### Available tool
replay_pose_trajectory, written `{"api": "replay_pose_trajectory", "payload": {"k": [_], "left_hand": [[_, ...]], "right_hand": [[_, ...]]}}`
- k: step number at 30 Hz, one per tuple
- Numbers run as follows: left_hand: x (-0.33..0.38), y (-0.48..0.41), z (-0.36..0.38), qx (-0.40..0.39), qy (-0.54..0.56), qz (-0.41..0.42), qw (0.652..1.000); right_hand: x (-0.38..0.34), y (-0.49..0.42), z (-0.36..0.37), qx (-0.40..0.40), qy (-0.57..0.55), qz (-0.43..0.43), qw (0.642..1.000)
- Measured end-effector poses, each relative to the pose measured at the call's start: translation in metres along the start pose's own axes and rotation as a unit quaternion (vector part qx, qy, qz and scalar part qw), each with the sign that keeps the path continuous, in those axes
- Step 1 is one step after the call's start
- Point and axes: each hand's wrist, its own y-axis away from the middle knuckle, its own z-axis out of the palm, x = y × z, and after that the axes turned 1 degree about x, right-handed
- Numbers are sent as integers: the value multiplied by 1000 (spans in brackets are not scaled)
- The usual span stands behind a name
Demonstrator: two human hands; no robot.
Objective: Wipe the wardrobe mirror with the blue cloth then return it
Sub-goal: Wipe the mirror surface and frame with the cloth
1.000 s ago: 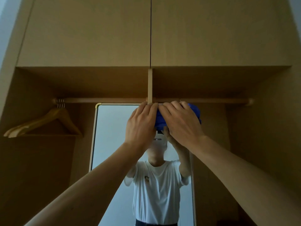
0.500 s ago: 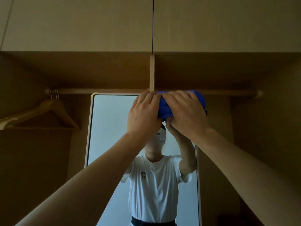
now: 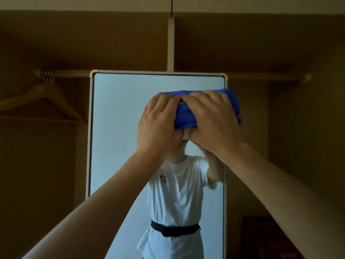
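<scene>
The folded blue cloth (image 3: pixel 186 114) lies flat against the upper part of the white-framed wardrobe mirror (image 3: pixel 119 128), a little below its top edge and toward the right side. My left hand (image 3: pixel 158 126) covers the cloth's left end, fingers bent over its top. Beside it and touching it, my right hand (image 3: pixel 212 120) grips the cloth's middle and right part, and blue fabric sticks out past its knuckles. Both hands press the cloth onto the glass. The mirror reflects a person in a white T-shirt with a black belt.
The mirror stands inside an open wooden wardrobe. A hanging rail (image 3: pixel 261 76) runs behind its top, with wooden hangers (image 3: pixel 46 96) at the left. A vertical divider (image 3: pixel 170 43) rises above the mirror. A dark object (image 3: pixel 261 238) sits low at the right.
Both hands have slid down with the cloth from the mirror's top edge at the rail to a little lower on the glass. The camera has tilted down, showing more of the mirror.
</scene>
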Motion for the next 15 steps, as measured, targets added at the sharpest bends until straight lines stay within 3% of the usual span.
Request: {"api": "replay_pose_trajectory", "payload": {"k": [15], "left_hand": [[8, 92, 0, -21, 8, -22, 1000]], "right_hand": [[-37, 84, 3, -15, -25, 3, 1000]]}}
